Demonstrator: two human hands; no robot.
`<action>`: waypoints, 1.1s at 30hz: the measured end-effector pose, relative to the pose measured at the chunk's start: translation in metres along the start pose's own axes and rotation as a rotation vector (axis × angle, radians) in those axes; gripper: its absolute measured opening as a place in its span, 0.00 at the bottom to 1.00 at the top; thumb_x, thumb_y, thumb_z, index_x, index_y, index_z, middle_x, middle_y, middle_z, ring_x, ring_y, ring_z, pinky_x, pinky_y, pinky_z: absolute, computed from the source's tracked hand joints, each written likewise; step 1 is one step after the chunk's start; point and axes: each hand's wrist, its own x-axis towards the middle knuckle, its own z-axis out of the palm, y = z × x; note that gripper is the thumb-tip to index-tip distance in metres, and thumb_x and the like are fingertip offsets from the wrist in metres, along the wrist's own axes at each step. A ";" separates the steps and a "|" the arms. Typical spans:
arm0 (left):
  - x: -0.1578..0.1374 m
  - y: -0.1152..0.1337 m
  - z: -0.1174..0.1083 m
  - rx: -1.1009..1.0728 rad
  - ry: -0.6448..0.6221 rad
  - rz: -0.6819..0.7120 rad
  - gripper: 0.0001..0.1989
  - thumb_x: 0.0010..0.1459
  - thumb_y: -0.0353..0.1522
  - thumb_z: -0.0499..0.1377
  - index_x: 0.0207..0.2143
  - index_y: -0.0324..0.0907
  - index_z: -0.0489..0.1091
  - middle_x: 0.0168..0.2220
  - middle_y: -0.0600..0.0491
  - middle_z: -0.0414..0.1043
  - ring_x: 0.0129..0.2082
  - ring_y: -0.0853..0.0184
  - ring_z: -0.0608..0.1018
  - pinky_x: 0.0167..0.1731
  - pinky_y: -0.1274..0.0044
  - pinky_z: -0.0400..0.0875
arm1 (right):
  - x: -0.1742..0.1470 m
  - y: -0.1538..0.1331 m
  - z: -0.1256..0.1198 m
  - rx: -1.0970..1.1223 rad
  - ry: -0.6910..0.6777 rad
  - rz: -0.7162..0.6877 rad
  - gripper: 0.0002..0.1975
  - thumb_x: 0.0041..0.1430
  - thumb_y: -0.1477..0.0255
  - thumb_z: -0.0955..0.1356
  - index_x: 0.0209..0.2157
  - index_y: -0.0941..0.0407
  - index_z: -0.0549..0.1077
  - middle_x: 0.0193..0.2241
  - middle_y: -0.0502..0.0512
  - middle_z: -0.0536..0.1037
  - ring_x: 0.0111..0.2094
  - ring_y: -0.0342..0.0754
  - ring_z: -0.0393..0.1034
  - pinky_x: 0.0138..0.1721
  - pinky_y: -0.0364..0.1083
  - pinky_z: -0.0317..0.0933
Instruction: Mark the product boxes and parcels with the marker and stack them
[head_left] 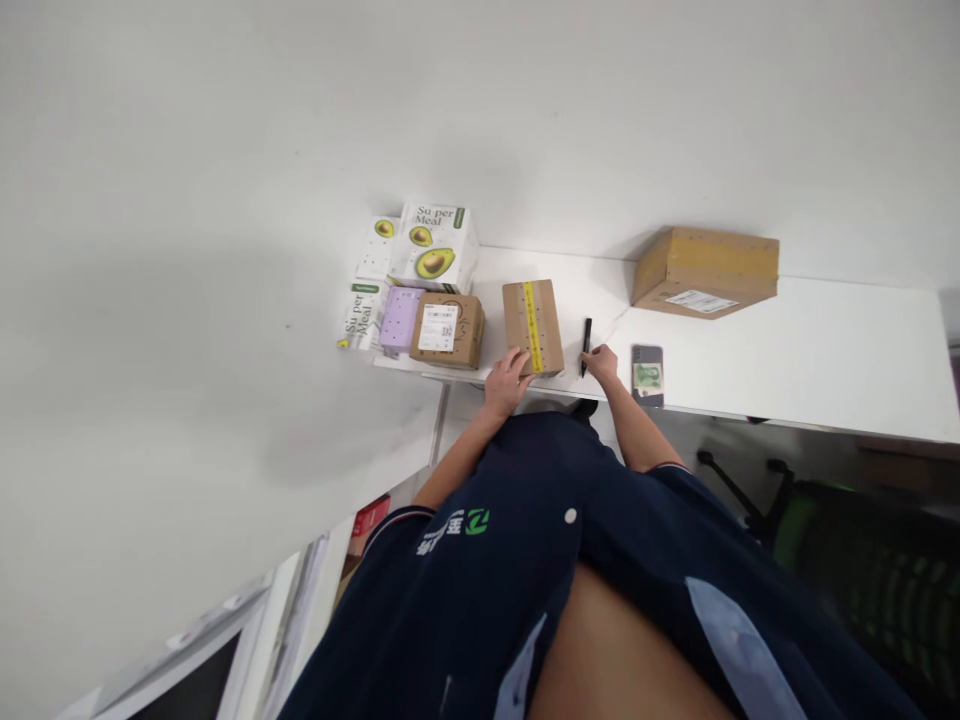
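Observation:
A brown cardboard box (512, 315) with a yellow tape strip along its top lies near the table's front edge. My left hand (507, 383) holds its near left corner, fingers over the top and thumb low on the near side. To the right of this box, my right hand (602, 364) is closed around a slim black pen-shaped tool (587, 335). The tool lies along the table surface, its far end pointing to the wall. Whether it is a marker or a cutter I cannot tell.
Left on the white table (825, 350) are a labelled carton (469, 340), a purple box (399, 318) and white avocado-print boxes (442, 240). Rightward are a phone (648, 358) with a green banknote on it and a larger taped carton (720, 262). A chair (862, 560) stands below right.

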 end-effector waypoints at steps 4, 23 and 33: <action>-0.001 0.000 0.000 0.014 -0.006 -0.004 0.23 0.62 0.38 0.62 0.59 0.46 0.71 0.63 0.43 0.68 0.60 0.54 0.74 0.60 0.63 0.70 | -0.001 0.016 -0.012 -0.056 0.115 -0.019 0.20 0.59 0.65 0.68 0.50 0.61 0.72 0.44 0.67 0.79 0.47 0.56 0.74 0.50 0.48 0.63; 0.014 0.000 -0.001 0.049 -0.020 -0.021 0.24 0.63 0.38 0.62 0.61 0.45 0.70 0.65 0.45 0.67 0.60 0.55 0.74 0.59 0.66 0.70 | -0.037 0.115 -0.043 -0.249 0.211 0.169 0.47 0.52 0.58 0.71 0.68 0.63 0.53 0.62 0.77 0.62 0.62 0.72 0.58 0.58 0.62 0.58; 0.015 0.000 -0.001 0.039 -0.027 -0.024 0.24 0.64 0.38 0.61 0.61 0.46 0.70 0.65 0.46 0.66 0.60 0.55 0.74 0.60 0.66 0.69 | -0.051 0.068 -0.047 0.948 -0.114 0.335 0.26 0.52 0.58 0.69 0.52 0.50 0.68 0.34 0.51 0.76 0.31 0.47 0.71 0.34 0.49 0.70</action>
